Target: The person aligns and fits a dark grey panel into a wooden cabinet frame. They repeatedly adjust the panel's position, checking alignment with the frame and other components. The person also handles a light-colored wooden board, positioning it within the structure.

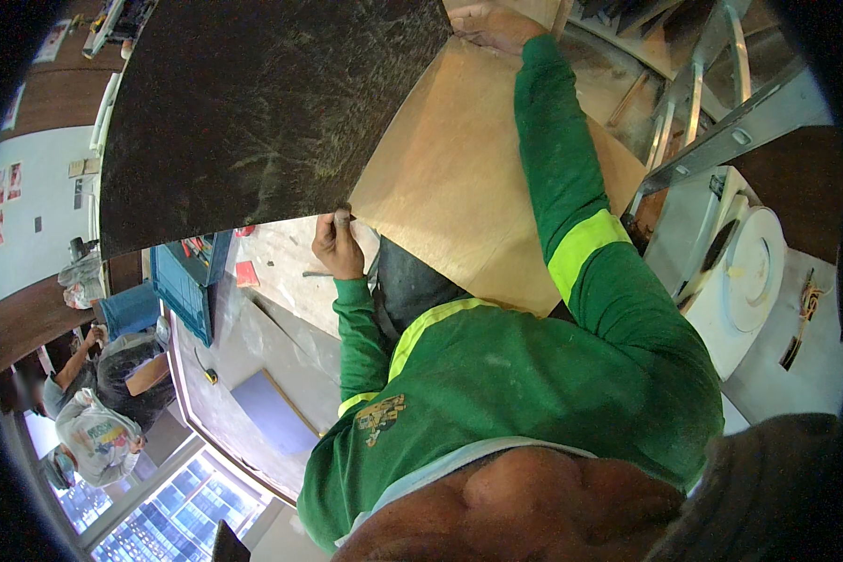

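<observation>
A large dark sheet (253,112) with pale scuffs and dusty streaks across its face fills the upper left. Beside it, a tan sheet (478,169) slants across in front of my body; whether the two are joined along their shared edge I cannot tell. My left hand (339,245) pinches the dark sheet's lower corner, thumb on top. Stretched far out, my right hand (495,26) is at the far corner where the dark and tan sheets meet, its fingers partly hidden there.
On the left, a blue toolbox (183,295) with tools sits on a pale work surface (295,342), near a red piece (246,274) and a bluish panel (273,412). A metal ladder (735,140) stands right, near a white round fixture (754,267). Other people (103,436) are at far left.
</observation>
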The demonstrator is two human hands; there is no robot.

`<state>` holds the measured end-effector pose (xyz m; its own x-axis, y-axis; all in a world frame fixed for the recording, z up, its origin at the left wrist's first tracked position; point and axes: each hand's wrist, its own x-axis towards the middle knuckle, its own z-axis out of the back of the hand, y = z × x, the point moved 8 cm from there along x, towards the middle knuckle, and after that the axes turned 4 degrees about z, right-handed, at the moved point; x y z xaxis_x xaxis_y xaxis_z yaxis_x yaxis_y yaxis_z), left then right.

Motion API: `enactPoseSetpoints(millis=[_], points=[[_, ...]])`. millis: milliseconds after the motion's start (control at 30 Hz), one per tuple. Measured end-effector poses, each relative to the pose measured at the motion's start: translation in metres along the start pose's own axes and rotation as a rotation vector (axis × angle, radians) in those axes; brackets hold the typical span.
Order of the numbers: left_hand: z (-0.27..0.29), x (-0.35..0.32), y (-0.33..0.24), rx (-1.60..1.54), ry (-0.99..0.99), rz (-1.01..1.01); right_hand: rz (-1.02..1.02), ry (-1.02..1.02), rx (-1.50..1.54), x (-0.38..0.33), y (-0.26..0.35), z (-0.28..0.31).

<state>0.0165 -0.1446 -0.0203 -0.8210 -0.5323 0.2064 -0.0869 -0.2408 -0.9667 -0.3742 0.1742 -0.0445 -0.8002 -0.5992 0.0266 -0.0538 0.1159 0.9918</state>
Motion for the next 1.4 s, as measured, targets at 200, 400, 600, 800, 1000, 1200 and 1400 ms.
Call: enactPoseSetpoints(millis=[200,400,600,800,1000,1200,1400], points=[[0.013,0.004,0.009,0.069,0.054,0.001,0.03,0.0,-0.181,-0.003,0.017,-0.014],[0.012,0.009,-0.001,0.167,0.099,-0.028,-0.035,-0.042,-0.448,-0.014,0.039,-0.018],[0.004,0.011,-0.007,0.068,0.072,0.046,0.068,-0.032,-0.163,0.003,0.002,0.002],[-0.005,0.008,0.005,0.047,0.002,0.121,0.059,-0.199,-0.146,-0.002,0.024,-0.011],[-0.004,0.0,-0.001,0.068,-0.069,0.055,0.137,-0.246,-0.331,0.001,0.042,-0.023],[-0.003,0.002,-0.004,0.118,-0.046,-0.001,0.074,-0.259,-0.133,-0.005,0.033,-0.025],[-0.009,0.0,-0.014,0.114,-0.042,-0.059,0.098,-0.244,-0.296,-0.018,0.041,-0.023]])
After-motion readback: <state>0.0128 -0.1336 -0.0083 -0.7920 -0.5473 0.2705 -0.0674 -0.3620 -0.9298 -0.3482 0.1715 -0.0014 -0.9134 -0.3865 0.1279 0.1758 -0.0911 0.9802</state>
